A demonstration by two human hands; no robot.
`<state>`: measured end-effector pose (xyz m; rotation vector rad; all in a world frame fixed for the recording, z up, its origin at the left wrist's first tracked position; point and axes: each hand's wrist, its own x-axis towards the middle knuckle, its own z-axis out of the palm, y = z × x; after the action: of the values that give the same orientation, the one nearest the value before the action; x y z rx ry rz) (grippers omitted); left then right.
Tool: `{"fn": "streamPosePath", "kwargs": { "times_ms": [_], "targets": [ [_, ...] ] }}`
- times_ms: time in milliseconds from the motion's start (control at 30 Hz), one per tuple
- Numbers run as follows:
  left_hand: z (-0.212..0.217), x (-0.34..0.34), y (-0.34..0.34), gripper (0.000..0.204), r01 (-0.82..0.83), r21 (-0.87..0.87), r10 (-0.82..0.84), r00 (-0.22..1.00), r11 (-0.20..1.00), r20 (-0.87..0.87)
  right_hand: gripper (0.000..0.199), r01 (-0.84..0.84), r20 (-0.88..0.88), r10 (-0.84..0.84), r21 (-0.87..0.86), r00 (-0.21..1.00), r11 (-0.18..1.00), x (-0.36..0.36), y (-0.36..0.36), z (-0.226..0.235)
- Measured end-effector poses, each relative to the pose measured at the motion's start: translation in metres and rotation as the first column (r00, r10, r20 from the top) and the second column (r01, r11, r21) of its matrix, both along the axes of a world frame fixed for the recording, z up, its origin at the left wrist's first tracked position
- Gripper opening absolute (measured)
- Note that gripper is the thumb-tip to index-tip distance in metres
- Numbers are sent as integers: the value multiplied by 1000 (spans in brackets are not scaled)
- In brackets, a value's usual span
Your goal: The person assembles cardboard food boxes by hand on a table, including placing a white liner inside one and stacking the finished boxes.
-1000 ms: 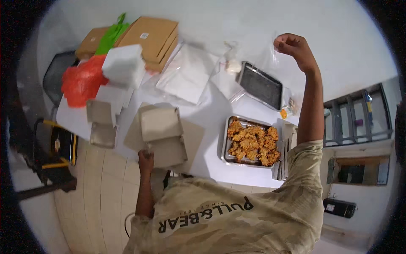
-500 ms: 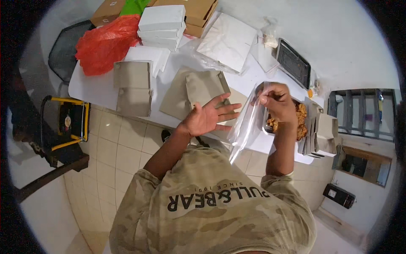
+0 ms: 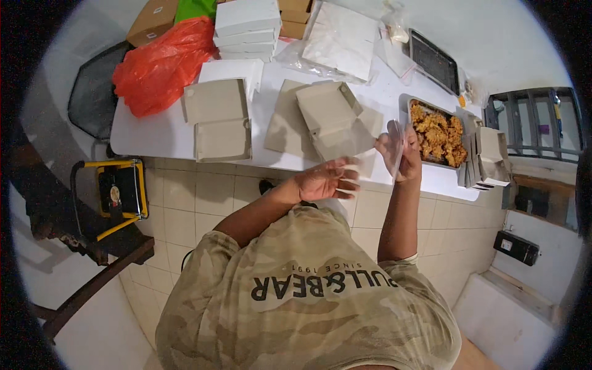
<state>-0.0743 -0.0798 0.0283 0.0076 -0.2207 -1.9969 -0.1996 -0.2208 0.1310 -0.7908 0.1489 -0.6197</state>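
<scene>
A thin sheet of clear plastic (image 3: 399, 139) hangs from my right hand (image 3: 408, 161), whose fingers are closed on it; whether it is a bag or a glove is hard to make out. My left hand (image 3: 325, 179) is held a little to the left, in front of the table edge, its fingers apart, slightly curled and somewhat blurred, with nothing visible in them. Just beyond, an open cardboard food box (image 3: 328, 111) rests on the table. Right of my right hand sits a metal tray (image 3: 409, 106) filled with browned, crispy fried pieces (image 3: 438, 132).
Another open box (image 3: 219, 114) lies left on the white table (image 3: 157, 139). Behind it are a red plastic bag (image 3: 161, 65), stacked white boxes (image 3: 246, 34) and white paper (image 3: 340, 40). A dark tray (image 3: 434, 60) and nested boxes (image 3: 490, 154) are at right.
My right hand has turned, and the plastic has swung up from where it hung down to the left. My left hand has moved right and its fingers have curled. The view has shifted slightly.
</scene>
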Motion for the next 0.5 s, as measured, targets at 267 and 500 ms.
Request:
{"fn": "streamPosePath", "kwargs": {
  "times_ms": [267,500],
  "targets": [
    [-25,101,80,10,-617,303,473,769,727,431,6,-266,-203,235,-139,951,954,66,0,-52],
    [-43,167,148,13,-895,179,629,418,408,656,10,-483,-435,374,-171,819,859,136,41,-121]
  ]
}}
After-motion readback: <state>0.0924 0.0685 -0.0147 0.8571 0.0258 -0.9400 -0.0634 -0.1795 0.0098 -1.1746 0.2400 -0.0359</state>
